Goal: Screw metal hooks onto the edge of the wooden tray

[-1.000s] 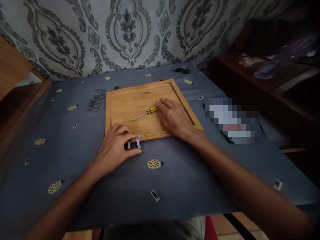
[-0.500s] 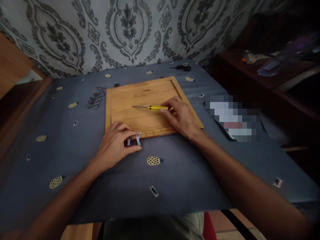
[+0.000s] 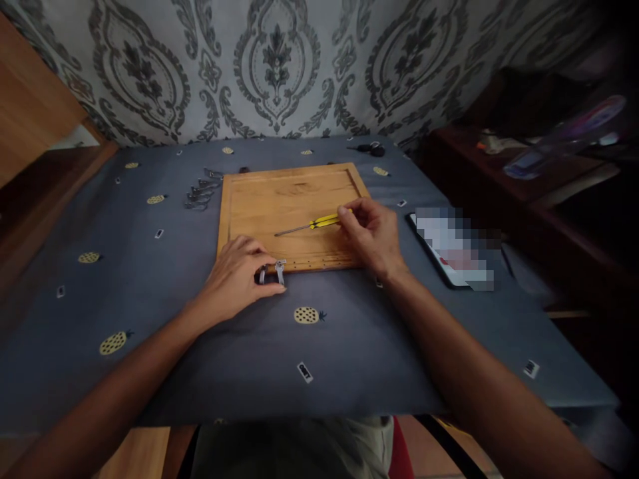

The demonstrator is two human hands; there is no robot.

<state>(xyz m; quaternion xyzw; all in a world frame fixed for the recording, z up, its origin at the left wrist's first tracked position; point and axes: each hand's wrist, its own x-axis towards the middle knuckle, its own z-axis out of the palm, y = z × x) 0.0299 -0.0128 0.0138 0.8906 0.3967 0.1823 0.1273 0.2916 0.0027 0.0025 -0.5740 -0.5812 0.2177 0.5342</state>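
Left hand: the left hand [image 3: 233, 278] rests on the table [image 3: 359, 352] at the near edge of the wooden board [image 3: 279, 196], fingers curled and thumb pressed in, pinching a small metal hook [image 3: 277, 270].
Metal hook: it sits upright against the board's near edge, close to the left corner, touching the wood beside a row of small holes.
Right hand: the right hand [image 3: 373, 234] is closed round the yellow handle of a screwdriver [image 3: 319, 221], with the fingertips and thumb gripping the handle's end.
Screwdriver: it is held low over the board, lying almost flat, its steel shaft pointing left towards the board's middle; whether the tip touches the wood cannot be told.
Wooden board: it lies flat on the table's blue-grey, pineapple-print cloth.
Spare hooks: a heap of metal hooks [image 3: 200, 193] lies just off the board's far left corner.
Other things: a set of keys [image 3: 372, 148] lies near the wall, and a phone [image 3: 452, 247] lies right of the board.
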